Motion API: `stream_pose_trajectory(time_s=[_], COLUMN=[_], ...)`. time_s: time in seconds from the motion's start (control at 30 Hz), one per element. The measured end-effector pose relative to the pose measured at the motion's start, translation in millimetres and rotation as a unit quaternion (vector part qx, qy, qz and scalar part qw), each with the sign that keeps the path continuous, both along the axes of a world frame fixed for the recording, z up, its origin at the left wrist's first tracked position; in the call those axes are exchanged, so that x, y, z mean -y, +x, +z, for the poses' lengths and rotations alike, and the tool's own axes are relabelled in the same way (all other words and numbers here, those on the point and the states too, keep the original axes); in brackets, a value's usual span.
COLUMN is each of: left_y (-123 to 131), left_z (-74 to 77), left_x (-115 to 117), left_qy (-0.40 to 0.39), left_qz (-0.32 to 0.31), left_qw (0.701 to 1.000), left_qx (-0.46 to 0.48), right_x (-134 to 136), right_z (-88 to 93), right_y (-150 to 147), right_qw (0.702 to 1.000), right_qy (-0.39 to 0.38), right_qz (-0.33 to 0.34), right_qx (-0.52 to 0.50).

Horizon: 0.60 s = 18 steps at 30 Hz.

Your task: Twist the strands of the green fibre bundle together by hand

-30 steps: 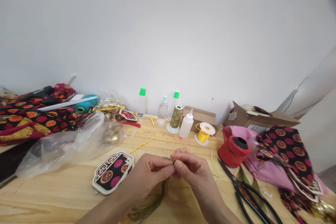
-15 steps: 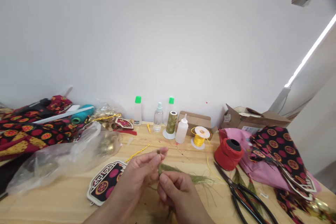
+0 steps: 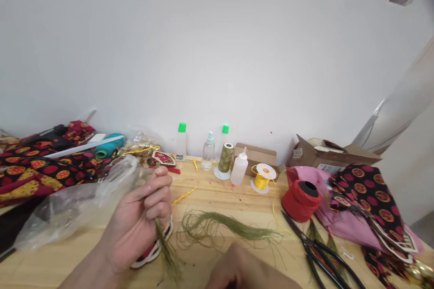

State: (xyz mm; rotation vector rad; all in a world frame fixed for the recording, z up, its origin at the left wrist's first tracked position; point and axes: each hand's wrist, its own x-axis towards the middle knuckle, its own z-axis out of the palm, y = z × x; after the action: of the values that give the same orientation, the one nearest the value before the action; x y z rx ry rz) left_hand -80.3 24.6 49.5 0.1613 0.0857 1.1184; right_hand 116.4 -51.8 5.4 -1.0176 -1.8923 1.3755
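My left hand [image 3: 140,216] is raised over the wooden table [image 3: 217,198] with its fingers closed on the top of a bundle of olive-green threads [image 3: 166,248] that hangs down from it. Under that hand lies a patterned fabric-covered cutout [image 3: 154,249], mostly hidden. A second loose bundle of olive-green threads [image 3: 224,228] lies spread on the table to the right. My right hand [image 3: 244,271] sits low at the bottom edge, only its back showing, fingers hidden.
Black scissors [image 3: 318,253] and a red thread spool [image 3: 301,195] lie at right, beside pink and patterned fabric [image 3: 366,189]. Bottles [image 3: 207,150], a gold spool [image 3: 225,158] and a yellow cord reel [image 3: 262,178] stand at the back. A clear plastic bag [image 3: 74,198] lies at left.
My hands have parted. The left moved left and up with a small bundle of threads; the right dropped toward the bottom edge. The larger thread bundle now lies loose on the table.
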Motion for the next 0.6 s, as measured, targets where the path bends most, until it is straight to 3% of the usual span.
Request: stream_pose_trajectory(time_s=[0.1, 0.17, 0.47, 0.6], left_y=[-3, 0, 13, 12], left_z=[0.8, -1.7, -9.8, -10.5], left_x=[0, 2, 7, 6], left_qy=[0.004, 0.007, 0.045, 0.063], left_qz=[-0.010, -0.020, -0.066, -0.072], left_qw=[1.000, 1.000, 0.988, 0.985], left_qx=[0.008, -0.016, -0.132, -0.146], right_x=[-20, -30, -24, -24], right_z=[-0.6, -1.5, -6.8, -3.5], right_y=[16, 22, -12, -10], right_qw=[0.974, 0.946, 0.887, 0.930], right_qy=[0.142, 0.204, 0.235, 0.219], right_qz=[-0.149, -0.198, -0.275, -0.175], right_qx=[0.090, 0.152, 0.286, 0.237])
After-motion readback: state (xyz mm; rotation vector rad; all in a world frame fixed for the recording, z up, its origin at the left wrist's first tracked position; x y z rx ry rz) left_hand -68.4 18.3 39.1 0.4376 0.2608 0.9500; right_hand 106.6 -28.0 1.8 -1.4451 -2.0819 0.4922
